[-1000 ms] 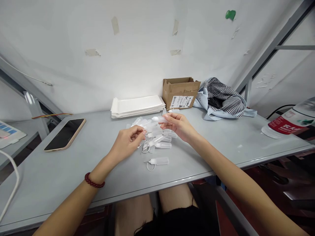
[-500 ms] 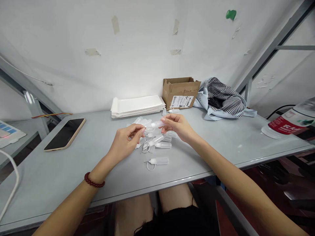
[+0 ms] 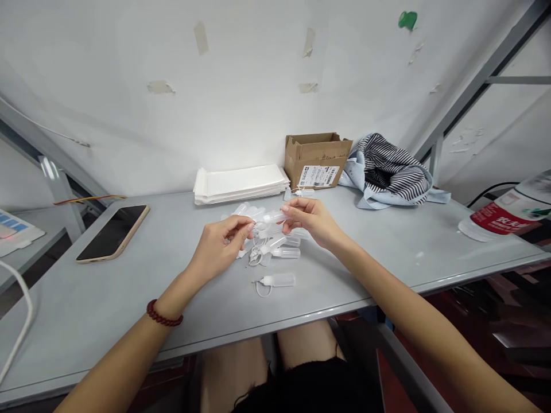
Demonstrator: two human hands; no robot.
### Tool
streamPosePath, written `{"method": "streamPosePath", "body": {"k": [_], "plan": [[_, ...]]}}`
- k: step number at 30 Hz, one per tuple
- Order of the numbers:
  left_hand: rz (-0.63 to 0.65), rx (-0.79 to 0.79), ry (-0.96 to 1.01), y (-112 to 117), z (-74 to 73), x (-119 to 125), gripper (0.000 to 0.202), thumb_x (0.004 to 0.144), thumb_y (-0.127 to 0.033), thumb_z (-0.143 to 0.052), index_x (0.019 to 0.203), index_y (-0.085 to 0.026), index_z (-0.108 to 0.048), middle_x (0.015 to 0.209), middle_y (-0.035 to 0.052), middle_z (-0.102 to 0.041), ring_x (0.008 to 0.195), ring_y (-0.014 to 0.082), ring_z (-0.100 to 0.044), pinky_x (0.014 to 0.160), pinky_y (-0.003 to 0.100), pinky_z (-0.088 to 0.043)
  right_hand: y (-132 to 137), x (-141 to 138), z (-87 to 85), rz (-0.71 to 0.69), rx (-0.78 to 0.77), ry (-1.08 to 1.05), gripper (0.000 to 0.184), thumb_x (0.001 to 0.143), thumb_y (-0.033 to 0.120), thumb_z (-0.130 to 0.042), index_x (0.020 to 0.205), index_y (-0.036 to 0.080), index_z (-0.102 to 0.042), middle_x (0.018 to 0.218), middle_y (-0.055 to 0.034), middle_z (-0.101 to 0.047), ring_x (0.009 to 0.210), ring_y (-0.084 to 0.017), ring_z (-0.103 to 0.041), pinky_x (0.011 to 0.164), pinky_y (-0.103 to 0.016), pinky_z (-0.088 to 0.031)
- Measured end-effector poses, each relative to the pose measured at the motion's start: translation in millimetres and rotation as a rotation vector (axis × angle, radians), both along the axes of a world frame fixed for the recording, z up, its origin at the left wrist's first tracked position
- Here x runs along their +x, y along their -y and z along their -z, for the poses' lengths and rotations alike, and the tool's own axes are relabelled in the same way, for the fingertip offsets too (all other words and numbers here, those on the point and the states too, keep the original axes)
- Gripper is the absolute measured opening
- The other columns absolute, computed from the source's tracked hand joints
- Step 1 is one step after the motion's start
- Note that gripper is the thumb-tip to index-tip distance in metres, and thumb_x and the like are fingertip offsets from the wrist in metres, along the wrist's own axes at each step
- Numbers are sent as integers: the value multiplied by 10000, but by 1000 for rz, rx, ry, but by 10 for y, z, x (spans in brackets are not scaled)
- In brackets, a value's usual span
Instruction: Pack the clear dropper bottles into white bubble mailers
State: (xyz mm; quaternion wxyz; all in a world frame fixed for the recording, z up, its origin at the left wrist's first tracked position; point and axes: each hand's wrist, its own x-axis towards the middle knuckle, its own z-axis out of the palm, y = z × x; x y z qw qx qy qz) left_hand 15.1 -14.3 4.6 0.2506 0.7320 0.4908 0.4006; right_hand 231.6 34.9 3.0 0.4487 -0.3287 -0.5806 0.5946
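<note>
My right hand (image 3: 310, 221) pinches a small clear plastic bottle (image 3: 272, 217) by its body, held level above the grey table (image 3: 86, 298). The fingers of my left hand (image 3: 221, 246) are closed on something small at the bottle's tip end; I cannot make out what it is. Below and between the hands lies a heap of several like bottles (image 3: 275, 244). One more bottle (image 3: 278, 280) with a looped tether lies apart, nearer to me.
A phone (image 3: 112, 233) lies face up at the left. At the back stand a stack of white bags (image 3: 239, 183), an open cardboard box (image 3: 316, 159) and a striped cloth bundle (image 3: 390, 172). A large water bottle (image 3: 505, 215) lies at the right edge.
My right hand has brought the bottle down and left toward my left hand. The two hands now nearly meet over the heap.
</note>
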Motion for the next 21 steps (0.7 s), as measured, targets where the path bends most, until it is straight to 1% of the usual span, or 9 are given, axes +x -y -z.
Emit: {"method": "streamPosePath", "body": {"k": [6,14,21], "plan": [[3,10,-21,3,-4,20,216,882,-331,-518,899,-163,-653,697,11,-646,503,102,-538,516,230,-437,11,-5,-15,18,6,13,323,692,444,-751,772,161,-618,689,-15,-679,554,-129,-638,579,-283,-522],[-5,2,-7,2,9,5,216,880,-337,-522,903,-165,-651,699,10,-642,506,103,-538,520,233,-444,13,1,-24,19,17,15,318,693,443,-750,766,164,-616,683,-8,-672,552,-130,-639,577,-283,-524],[0,-14,-12,5,-8,7,219,882,-336,-516,909,-161,-645,706,11,-640,511,104,-541,534,239,-447,20,0,-35,28,14,24,320,692,446,-749,762,165,-612,663,-3,-664,546,-130,-636,572,-279,-519]]}}
